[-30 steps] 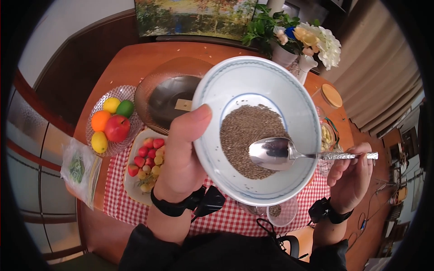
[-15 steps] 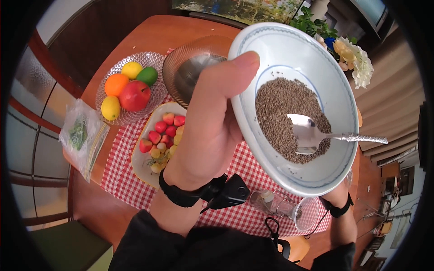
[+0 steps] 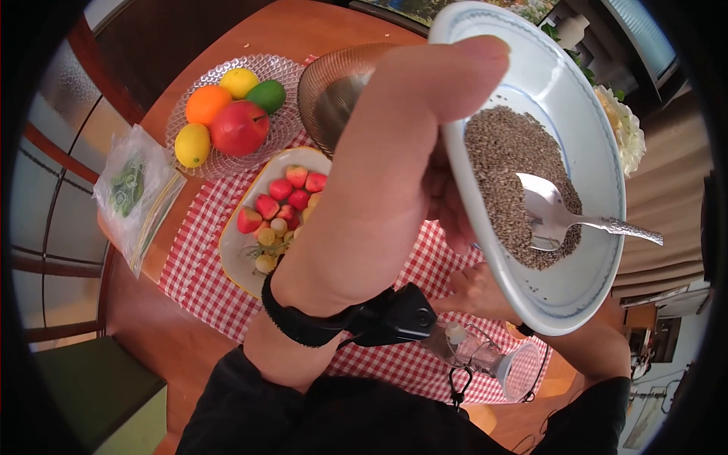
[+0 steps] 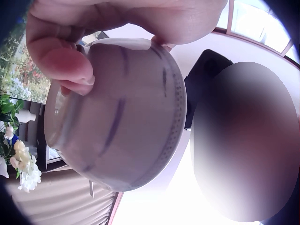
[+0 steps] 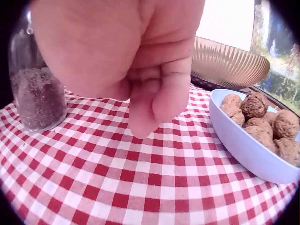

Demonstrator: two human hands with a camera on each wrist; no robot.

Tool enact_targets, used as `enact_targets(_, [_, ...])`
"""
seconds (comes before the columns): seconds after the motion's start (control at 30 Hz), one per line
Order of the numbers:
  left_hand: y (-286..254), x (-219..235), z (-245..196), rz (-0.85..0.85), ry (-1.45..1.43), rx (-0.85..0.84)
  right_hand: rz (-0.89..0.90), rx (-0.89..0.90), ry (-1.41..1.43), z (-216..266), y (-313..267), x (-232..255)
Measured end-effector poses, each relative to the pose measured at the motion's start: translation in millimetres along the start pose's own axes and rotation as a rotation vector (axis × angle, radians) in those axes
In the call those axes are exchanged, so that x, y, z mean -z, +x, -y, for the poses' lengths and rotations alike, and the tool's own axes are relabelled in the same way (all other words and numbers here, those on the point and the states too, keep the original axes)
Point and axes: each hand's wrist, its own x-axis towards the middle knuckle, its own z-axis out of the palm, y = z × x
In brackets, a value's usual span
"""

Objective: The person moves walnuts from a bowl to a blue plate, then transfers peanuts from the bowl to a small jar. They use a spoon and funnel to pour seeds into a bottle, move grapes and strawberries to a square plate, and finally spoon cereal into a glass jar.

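Note:
A white bowl with a thin blue pattern is gripped by my left hand, thumb over the rim and fingers behind. Small brown seeds fill its base, and a metal spoon rests in them, its handle across the rim. The left wrist view shows the bowl's outside and the hand's fingertips on it. Beyond the bowl, low over the checkered cloth, is my right hand, partly covered by the bowl. Its fingers hang loosely bent in the right wrist view, with nothing seen in them.
A glass bottle with a wire clasp is near the front edge. To the left are a fruit plate, a dish of strawberries and grapes, and a plastic bag. A pale bowl holds several walnuts. Behind stands a ribbed glass bowl.
My right hand has let go of the spoon and moved down and left behind the bowl, over the cloth. The bowl has shifted right in view and turned more steeply; the spoon stays in the seeds.

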Motion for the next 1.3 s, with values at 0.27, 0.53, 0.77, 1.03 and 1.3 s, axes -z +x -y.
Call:
enact_targets(0.27, [-1,1,5,0.066,0.149,-0.161,0.247,0.272,-0.127,-6,3,-32])
enact_targets(0.53, [-2,3,10,0.094,0.189,-0.209,0.275,0.306,-0.150,-8,-2,-35])
enact_targets(0.77, [-2,4,8,0.104,0.216,-0.227,0.280,0.306,-0.158,-10,-10,-32])
enact_targets(1.03, [-2,2,12,0.115,0.241,-0.230,0.297,0.306,-0.161,-7,-17,-37])
enact_targets(1.3, [-2,3,13,0.118,0.256,-0.248,0.031,0.241,-0.006,-14,-21,-20])
